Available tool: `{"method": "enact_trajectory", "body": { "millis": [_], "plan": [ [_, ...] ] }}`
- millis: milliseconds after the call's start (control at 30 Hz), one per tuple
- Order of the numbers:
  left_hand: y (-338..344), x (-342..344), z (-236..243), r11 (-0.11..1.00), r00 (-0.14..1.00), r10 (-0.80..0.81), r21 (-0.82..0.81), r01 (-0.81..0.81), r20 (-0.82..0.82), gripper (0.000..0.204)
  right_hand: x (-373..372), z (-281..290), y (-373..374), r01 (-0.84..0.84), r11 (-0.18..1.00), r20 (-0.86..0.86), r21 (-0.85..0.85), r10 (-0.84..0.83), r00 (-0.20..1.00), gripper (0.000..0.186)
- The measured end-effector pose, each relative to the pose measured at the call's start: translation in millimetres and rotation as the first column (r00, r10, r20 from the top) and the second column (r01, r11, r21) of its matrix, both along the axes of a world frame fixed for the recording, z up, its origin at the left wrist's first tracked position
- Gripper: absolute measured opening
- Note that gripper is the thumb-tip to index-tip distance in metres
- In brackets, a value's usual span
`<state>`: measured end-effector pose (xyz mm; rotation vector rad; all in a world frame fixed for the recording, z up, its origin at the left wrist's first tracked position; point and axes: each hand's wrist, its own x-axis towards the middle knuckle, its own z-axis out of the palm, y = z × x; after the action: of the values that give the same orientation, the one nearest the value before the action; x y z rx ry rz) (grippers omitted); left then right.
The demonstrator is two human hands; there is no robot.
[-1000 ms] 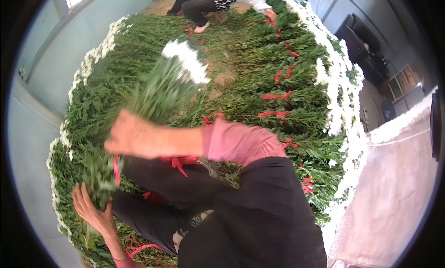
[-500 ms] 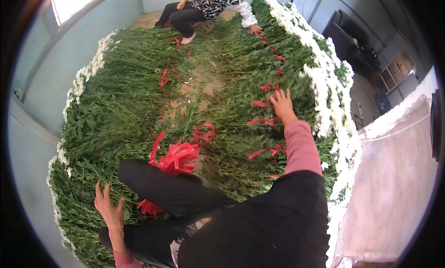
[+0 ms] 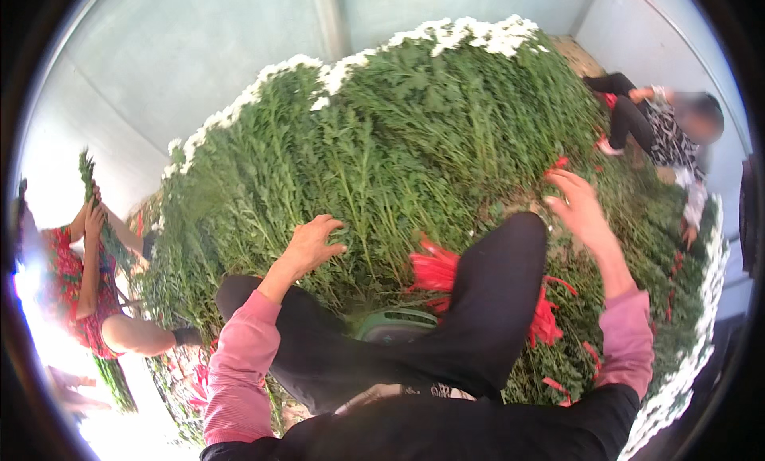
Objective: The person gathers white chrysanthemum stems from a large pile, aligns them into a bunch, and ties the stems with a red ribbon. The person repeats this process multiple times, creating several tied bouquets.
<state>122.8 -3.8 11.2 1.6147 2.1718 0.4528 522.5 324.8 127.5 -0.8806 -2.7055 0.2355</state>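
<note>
A broad heap of white chrysanthemums with long leafy stems [image 3: 414, 134] spreads in front of me, the blooms along its far edge. My left hand [image 3: 313, 244] hovers just over the near stem ends, fingers spread and holding nothing. Off to the right, my right hand [image 3: 580, 208] is also open and empty, above the stems beyond my knee. Between the hands, a bundle of red ribbon strips [image 3: 433, 266] lies by my bent leg. More red strips [image 3: 545, 321] hang on that leg's other side.
A green plastic seat [image 3: 396, 324] shows between my legs. At far right a person in a patterned top [image 3: 665, 138] sits reaching into flowers with red ties. On the left, a person in red floral clothing [image 3: 84, 290] holds a bunch of stems [image 3: 88, 178]. Pale wall panels [image 3: 215, 43] stand behind.
My view has swung left, bringing the second person into sight. My right hand has left the red-tied bunches on the right, and both hands are now raised before me.
</note>
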Motion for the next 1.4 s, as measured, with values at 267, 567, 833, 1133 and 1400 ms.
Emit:
{"method": "enact_trajectory", "body": {
  "millis": [267,567,833,1133,1400],
  "plan": [
    [10.5,-48.5,-34.6,0.972,0.979,0.142,-0.208,-0.110,0.148,0.056,-302.1,-201.8,-38.4,-0.234,0.888,0.258,-0.396,0.353,0.899,0.062],
    [1.5,-56.9,-2.3,0.994,0.973,0.111,-0.037,-0.106,0.203,0.053,-369.1,-298.0,-43.8,0.018,0.953,-0.062,-0.304,-0.039,0.997,0.077],
    [0.1,-41.4,16.5,0.990,0.961,0.015,-0.139,0.024,0.277,0.054,-340.8,-302.8,139.2,0.291,0.948,0.164,0.125,-0.309,0.937,0.111],
    [12.9,-24.6,12.0,0.987,0.956,-0.008,-0.154,0.055,0.294,0.050,-354.9,-309.8,165.2,0.261,0.964,0.328,0.046,-0.262,0.908,0.097],
    [37.1,-20.8,16.1,0.978,0.966,-0.080,-0.169,0.124,0.244,0.053,-322.7,-156.7,73.4,0.202,0.949,0.164,-0.241,-0.166,0.972,0.092]
  ]
}}
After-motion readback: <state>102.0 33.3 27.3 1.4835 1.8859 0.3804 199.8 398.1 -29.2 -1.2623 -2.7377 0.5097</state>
